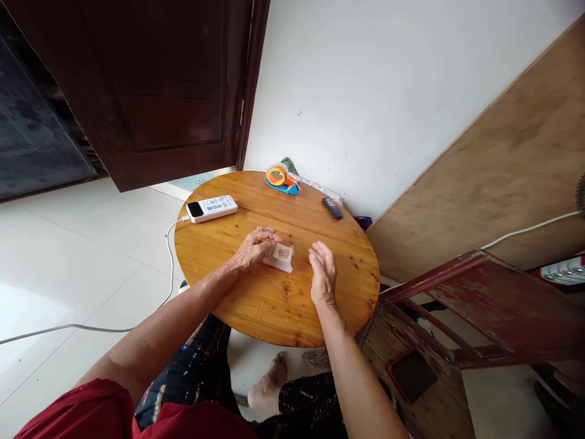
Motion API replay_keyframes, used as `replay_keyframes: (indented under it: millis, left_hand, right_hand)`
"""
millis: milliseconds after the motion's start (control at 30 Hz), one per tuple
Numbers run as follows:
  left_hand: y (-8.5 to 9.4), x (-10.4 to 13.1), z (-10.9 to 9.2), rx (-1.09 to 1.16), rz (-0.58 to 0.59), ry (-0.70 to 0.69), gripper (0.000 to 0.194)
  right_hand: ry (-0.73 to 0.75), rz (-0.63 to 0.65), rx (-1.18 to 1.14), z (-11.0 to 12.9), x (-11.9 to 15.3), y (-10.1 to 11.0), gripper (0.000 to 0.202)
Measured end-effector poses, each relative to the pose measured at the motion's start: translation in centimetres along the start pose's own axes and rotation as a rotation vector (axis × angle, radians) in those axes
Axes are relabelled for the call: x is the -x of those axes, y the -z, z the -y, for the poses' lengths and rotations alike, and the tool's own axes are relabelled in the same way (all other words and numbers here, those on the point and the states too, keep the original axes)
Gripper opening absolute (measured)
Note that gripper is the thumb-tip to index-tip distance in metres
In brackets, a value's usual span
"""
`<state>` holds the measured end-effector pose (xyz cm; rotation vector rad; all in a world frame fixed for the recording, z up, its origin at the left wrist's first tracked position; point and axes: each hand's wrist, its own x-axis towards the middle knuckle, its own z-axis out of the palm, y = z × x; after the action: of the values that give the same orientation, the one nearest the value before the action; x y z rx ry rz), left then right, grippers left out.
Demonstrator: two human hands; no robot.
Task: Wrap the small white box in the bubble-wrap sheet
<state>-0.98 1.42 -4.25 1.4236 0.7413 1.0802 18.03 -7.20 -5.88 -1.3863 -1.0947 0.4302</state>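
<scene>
A small pale sheet of paper (280,264) with a reddish printed patch lies on the round wooden table (247,305). My left hand (256,247) is at its left edge, fingers stretched out and curved over the tabletop. Its fingertips overlap the paper's upper left corner; whether they touch it I cannot tell. My right hand (323,274) is held on edge to the right of the paper, apart from it, with straight fingers and nothing in it.
A white device (212,208) with a dark screen and a plugged-in cable (170,250) lies at the table's left. Toward the wall are an orange and blue tape dispenser (282,178) and a blurred dark object (333,208). A red wooden chair (457,305) stands at the right.
</scene>
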Motion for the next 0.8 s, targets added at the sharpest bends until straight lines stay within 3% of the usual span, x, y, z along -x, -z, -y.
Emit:
replay_keyframes:
  millis: [67,200,433,600,800]
  left_hand:
    - [0.2,-0.3,0.0,0.064,-0.084,0.020,0.019]
    - [0.6,-0.7,0.3,0.096,-0.157,0.041,0.023]
    - [0.0,-0.3,-0.3,0.034,-0.108,0.036,0.018]
    - [-0.1,0.1,-0.9,-0.054,-0.056,0.064,0.029]
    - [0.6,-0.3,-0.9,-0.139,-0.083,0.124,0.035]
  right_hand:
    - [-0.106,-0.097,-0.090,-0.4,-0.3,0.1,0.045]
    - [-0.121,-0.121,-0.106,-0.7,-0.5,0.1,0.045]
    - [-0.122,-0.141,-0.090,-0.8,-0.7,-0.1,0.041]
    - [-0.123,-0.148,-0.075,-0.7,-1.0,-0.5,0.036]
    - [-0.130,-0.171,-0.041,-0.7,-1.1,-0.9,0.032]
